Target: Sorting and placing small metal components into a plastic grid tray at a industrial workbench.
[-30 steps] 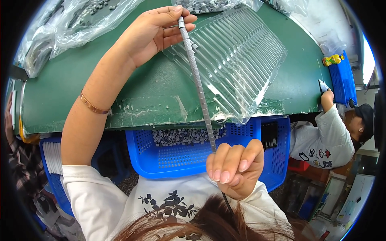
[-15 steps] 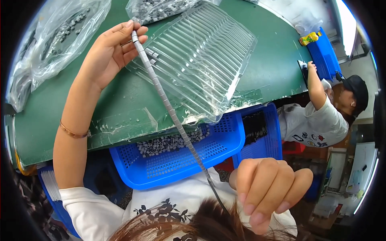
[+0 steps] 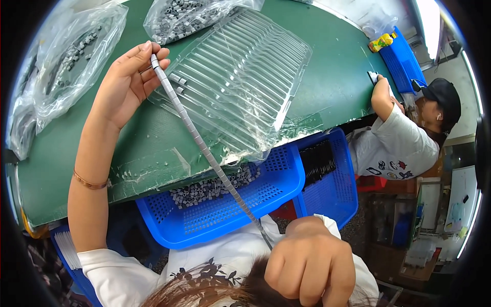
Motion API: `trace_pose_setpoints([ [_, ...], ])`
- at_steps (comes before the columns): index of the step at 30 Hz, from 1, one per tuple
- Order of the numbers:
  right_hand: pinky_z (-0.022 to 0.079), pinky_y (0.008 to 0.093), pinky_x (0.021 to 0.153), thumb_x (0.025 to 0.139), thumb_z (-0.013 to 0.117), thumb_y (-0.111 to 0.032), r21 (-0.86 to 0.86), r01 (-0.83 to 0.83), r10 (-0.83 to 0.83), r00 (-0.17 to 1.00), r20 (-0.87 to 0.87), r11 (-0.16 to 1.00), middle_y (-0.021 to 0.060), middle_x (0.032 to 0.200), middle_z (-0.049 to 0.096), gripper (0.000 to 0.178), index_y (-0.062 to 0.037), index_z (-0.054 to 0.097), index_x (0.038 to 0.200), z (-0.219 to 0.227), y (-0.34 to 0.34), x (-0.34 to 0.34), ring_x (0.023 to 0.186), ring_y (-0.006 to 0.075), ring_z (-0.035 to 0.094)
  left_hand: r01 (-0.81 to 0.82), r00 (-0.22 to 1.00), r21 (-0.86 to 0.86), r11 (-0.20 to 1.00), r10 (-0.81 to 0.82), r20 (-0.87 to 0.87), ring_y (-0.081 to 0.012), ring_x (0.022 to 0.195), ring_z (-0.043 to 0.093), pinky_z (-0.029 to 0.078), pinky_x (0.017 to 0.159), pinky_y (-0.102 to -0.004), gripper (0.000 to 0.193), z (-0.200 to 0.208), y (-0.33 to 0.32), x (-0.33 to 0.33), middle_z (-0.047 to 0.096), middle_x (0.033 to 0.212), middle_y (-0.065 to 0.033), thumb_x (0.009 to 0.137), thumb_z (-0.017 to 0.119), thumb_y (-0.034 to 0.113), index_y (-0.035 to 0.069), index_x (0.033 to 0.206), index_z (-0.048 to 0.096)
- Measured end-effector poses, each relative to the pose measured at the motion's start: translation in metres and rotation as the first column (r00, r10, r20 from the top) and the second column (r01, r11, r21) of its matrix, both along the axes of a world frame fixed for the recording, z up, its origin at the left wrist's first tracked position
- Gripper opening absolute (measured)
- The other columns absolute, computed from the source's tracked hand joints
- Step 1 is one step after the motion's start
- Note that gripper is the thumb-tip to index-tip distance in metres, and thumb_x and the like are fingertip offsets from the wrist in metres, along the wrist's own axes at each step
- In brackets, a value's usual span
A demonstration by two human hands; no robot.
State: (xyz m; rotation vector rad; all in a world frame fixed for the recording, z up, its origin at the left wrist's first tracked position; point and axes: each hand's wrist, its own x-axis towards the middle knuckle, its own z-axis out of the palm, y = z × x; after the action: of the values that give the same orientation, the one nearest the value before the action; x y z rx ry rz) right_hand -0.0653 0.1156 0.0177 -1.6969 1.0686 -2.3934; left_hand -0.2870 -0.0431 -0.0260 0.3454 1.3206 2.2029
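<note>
A long thin rod strung with short grey sleeves (image 3: pixel 197 135) slants from the upper left down toward me. My left hand (image 3: pixel 123 89) pinches its upper end between thumb and fingers, above the green table. At the rod's lower, darker end is my right hand (image 3: pixel 312 261), closed with its knuckles up. The rod passes out of sight beside that hand; its fingertips are hidden, so I cannot tell what they hold. Below the rod, a blue basket (image 3: pixel 230 233) holds many loose grey sleeves (image 3: pixel 204 190).
On the green table (image 3: pixel 337 84) lies a clear ribbed plastic tray (image 3: pixel 245 77) with a few sleeves. Bags of grey pieces (image 3: pixel 179 20) stand behind it, another plastic bag (image 3: pixel 61 66) at left. A second blue basket (image 3: pixel 337 199) holds black coils. A co-worker (image 3: pixel 404 138) sits at right.
My right hand has moved left toward the rod's lower end and turned knuckles up, fingers curled. My left hand keeps its pinch. The co-worker's arm has drawn in and bent.
</note>
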Motion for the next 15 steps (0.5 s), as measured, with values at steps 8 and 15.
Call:
trace_pose_setpoints([
  [8,0.049,0.0233,0.051,0.074,0.064,-0.006,0.219,0.791,-0.805,0.592,-0.036,0.572,0.0043,0.072,0.06,0.006,-0.0067,0.061,0.079,0.05,0.021,0.01,0.051,0.0128,0.054,-0.003,1.0,0.006,1.0,0.003,-0.02,-0.011,0.08,0.06,0.049,0.067,-0.019,0.021,0.003,0.002,0.003,0.06,0.093,-0.0089,0.086,0.049,0.017,0.001,0.099,0.052],
  [15,0.047,0.0211,0.055,0.075,0.059,-0.003,-0.021,0.801,-0.78,0.576,-0.246,0.598,0.003,0.084,0.056,0.013,-0.0058,0.056,0.087,0.08,0.008,0.017,0.064,0.0117,0.052,0.002,0.999,0.015,1.0,-0.001,-0.053,-0.0118,0.082,0.06,0.049,0.067,-0.0189,0.02,0.0,0.002,0.002,0.06,0.093,-0.0092,0.086,0.049,0.016,0.001,0.098,0.053],
])
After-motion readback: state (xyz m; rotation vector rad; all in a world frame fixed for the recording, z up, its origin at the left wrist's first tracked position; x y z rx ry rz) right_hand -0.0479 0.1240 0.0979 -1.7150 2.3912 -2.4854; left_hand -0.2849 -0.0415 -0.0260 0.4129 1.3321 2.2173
